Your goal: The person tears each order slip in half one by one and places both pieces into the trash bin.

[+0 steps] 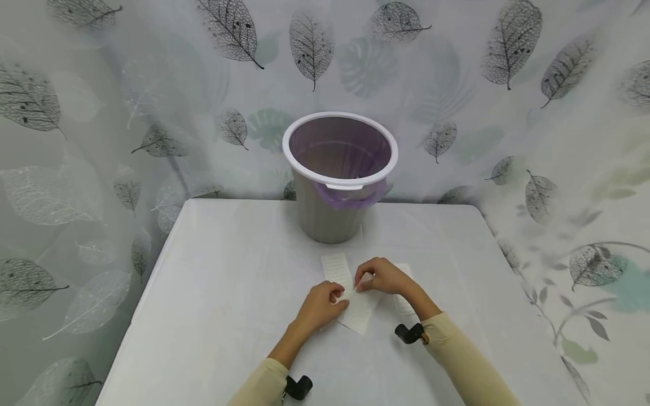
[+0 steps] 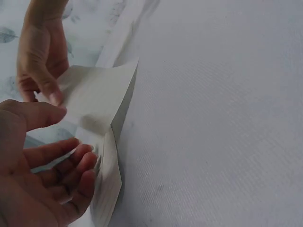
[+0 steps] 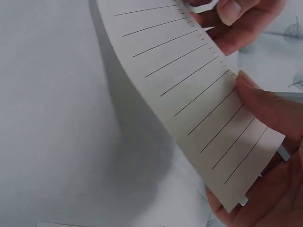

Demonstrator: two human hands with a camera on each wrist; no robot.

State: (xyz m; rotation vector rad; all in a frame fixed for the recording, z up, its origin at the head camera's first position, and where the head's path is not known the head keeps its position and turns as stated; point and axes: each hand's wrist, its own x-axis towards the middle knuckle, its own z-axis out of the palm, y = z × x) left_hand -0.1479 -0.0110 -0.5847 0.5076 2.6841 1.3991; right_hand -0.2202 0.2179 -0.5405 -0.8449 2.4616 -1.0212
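Note:
A strip of lined paper (image 3: 184, 90) hangs raised and slightly curved in the right wrist view. My right hand (image 1: 384, 276) pinches its end, the thumb (image 3: 265, 106) on the lined face and the other fingers beneath. Opposite it, my left hand (image 1: 320, 306) is at the paper's other side, with thumb and fingers spread apart and fingertips (image 2: 87, 163) right at a bent part of the paper (image 2: 110, 184). In the head view, a lined strip (image 1: 335, 268) reaches out beyond the hands toward the bucket. A second lined paper (image 1: 404, 304) lies partly behind my right wrist.
Beyond the hands, at the far edge of the white-covered table (image 1: 228, 270), stands a grey bucket (image 1: 325, 208) with a white rim and a purple liner (image 1: 350, 197). A leaf-patterned curtain (image 1: 325, 73) surrounds the table's back and sides.

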